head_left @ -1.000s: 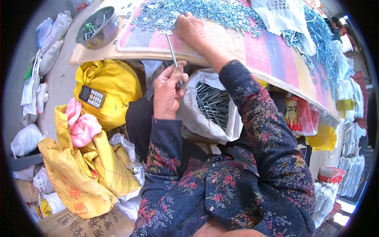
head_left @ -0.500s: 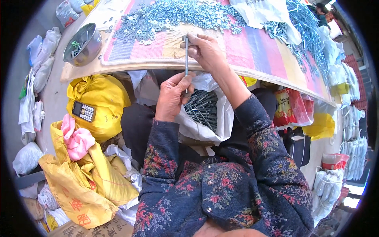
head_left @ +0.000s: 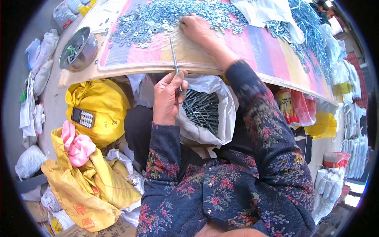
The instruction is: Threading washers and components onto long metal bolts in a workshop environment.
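My left hand is closed around the lower part of a long metal bolt. The bolt points up and slightly left in front of the table's near edge, with a washer-like ring just above the fingers. Farther off, my right hand rests at the near side of a spread of loose flat washers. Its fingers are bent together at the fingertips, and whatever lies between them is hidden. Below my hands, a white sack stands between my knees, holding many dark long bolts.
A striped cloth covers the table. A metal bowl with small parts stands at its left edge; white plastic and piled bolts lie right. A yellow bag with a keypad phone sits at lower left.
My right hand has left the bolt's upper end and moved away to the washers. The bolt stays in my left hand, now leaning left, and its upper end is bare.
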Demonstrator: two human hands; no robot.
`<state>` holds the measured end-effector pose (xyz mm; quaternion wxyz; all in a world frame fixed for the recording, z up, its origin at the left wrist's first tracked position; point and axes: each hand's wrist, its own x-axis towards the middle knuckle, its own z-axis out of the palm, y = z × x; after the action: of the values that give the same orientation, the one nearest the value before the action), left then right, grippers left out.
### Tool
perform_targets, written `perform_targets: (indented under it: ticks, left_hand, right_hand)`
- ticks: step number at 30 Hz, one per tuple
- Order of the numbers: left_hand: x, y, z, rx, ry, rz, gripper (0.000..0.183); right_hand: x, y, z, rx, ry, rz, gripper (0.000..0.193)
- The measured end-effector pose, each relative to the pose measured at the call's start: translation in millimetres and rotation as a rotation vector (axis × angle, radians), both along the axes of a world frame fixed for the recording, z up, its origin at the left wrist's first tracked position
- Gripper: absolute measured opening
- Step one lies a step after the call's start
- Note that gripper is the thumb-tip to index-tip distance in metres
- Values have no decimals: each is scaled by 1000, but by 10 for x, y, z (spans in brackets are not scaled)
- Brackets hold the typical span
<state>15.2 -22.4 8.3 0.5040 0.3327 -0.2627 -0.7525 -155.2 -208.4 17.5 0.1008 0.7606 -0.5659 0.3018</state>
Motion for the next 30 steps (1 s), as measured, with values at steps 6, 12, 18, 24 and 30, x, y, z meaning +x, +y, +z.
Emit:
perform_targets:
  ticks: [6,12,18,24,30]
  left_hand:
    - [29,27,-23,-33,-72,-29,20]
    - [-70,60,-22,-99,-176,-46,21]
    - [-261,130,-36,-133,-206,-237,21]
    - [-422,170,-196,20,58,-371,20]
    - [-566,159,-166,-1,-132,-142,10]
  right_hand:
    - [160,-162,-76,60,201,-118,21]
    - [61,749,228,240,-477,-77,29]
    - [-147,1297,221,547,-1359,214,22]
    - [-297,1526,262,323,-1387,167,16]
    - [-413,1648,292,172,-766,163,14]
